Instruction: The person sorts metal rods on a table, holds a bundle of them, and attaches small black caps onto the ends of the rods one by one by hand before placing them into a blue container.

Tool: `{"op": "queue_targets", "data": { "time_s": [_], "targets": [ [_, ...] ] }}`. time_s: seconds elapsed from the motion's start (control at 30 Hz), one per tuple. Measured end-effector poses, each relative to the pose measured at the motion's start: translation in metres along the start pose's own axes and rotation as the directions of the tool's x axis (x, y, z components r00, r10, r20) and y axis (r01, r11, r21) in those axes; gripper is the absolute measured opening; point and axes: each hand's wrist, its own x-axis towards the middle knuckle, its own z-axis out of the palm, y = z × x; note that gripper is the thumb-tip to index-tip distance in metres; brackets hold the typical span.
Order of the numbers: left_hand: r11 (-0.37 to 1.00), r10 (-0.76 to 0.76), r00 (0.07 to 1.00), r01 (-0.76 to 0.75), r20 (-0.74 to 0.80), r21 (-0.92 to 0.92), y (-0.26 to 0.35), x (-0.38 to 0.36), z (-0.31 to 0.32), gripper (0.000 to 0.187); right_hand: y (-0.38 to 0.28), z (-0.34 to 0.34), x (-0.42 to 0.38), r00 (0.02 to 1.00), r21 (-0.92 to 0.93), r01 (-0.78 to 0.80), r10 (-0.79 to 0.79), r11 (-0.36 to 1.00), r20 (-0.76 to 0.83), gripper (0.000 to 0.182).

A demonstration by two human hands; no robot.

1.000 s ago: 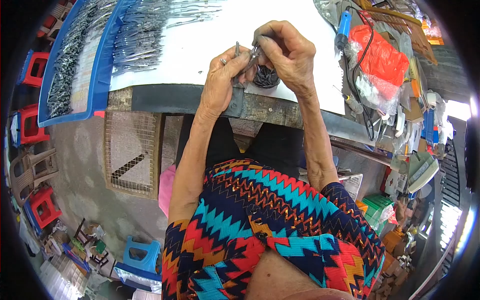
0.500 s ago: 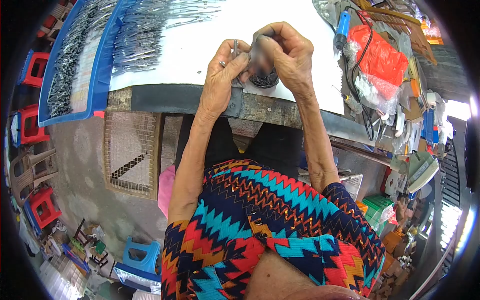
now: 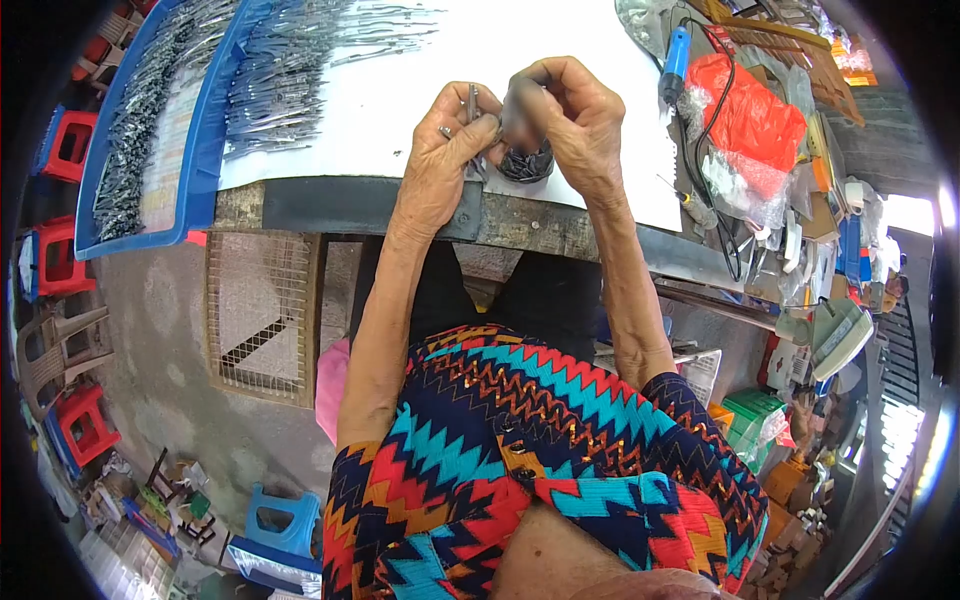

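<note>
My left hand (image 3: 452, 138) is closed over the table's front edge, gripping small metal rods (image 3: 473, 100) whose ends stick out between thumb and fingers. Close beside it, my right hand (image 3: 580, 115) is closed in a pinch. A smeared grey patch covers its fingertips, so what they hold cannot be made out. Beneath the fingertips sits a small dark, wrinkled black bundle (image 3: 527, 166), partly covered by the hands. Left of them, many thin metal strips (image 3: 280, 95) lie in rows on the white sheet (image 3: 365, 110).
A blue tray (image 3: 205, 150) full of metal pieces stands at the left. On the right lie a blue-handled tool (image 3: 677, 62) with a black cable, a red plastic bag (image 3: 745, 110) and assorted clutter. Red stools (image 3: 70, 255) and a blue stool (image 3: 283, 515) are on the floor.
The view has shifted slightly. Both hands stay close together over the black bundle, with the right fingers a little lower; the left hand still grips the metal rods.
</note>
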Motion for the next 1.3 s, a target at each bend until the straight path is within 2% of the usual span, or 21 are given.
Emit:
{"op": "queue_targets", "data": {
  "time_s": [0.2,0.5,0.7,0.8,0.9,1.0,1.1,1.3],
  "targets": [
    [1.000,-0.009,1.000,0.009,0.019,-0.007,0.002,0.001,-0.001,0.020,-0.003,0.000,-0.001,1.000,-0.009,0.002,-0.002,1.000,0.009,0.006],
    [0.995,-0.031,0.999,0.035,0.040,-0.091,-0.003,0.001,-0.005,0.023,-0.011,-0.002,-0.002,0.999,-0.177,0.040,-0.033,0.983,0.042,0.006],
    [0.991,-0.054,0.997,0.062,0.063,-0.122,-0.001,0.001,-0.008,0.022,-0.006,0.001,-0.004,0.982,-0.273,0.189,-0.179,0.943,0.058,0.006],
    [0.989,-0.058,0.996,0.066,0.063,-0.131,-0.002,0.001,-0.009,0.021,-0.010,0.003,-0.006,0.995,-0.189,0.096,-0.091,0.977,0.035,0.005],
    [0.991,-0.057,0.997,0.063,0.053,-0.114,-0.002,0.001,-0.008,0.021,-0.011,0.002,-0.005,0.993,-0.205,0.105,-0.094,0.973,0.064,0.005],
    [0.993,-0.052,0.999,0.053,0.018,-0.104,-0.002,0.002,-0.006,0.021,-0.012,-0.001,-0.004,0.998,-0.171,0.038,-0.027,0.985,0.063,0.005],
    [0.997,-0.031,0.999,0.030,-0.013,-0.075,-0.001,0.002,-0.004,0.022,-0.012,-0.008,0.001,0.992,-0.110,-0.001,0.015,0.994,0.126,0.005],
    [0.999,-0.010,1.000,0.010,0.014,-0.052,-0.003,0.001,-0.004,0.020,-0.001,-0.016,0.007,0.965,-0.132,0.049,-0.013,0.990,0.262,0.008]
  ]
}}
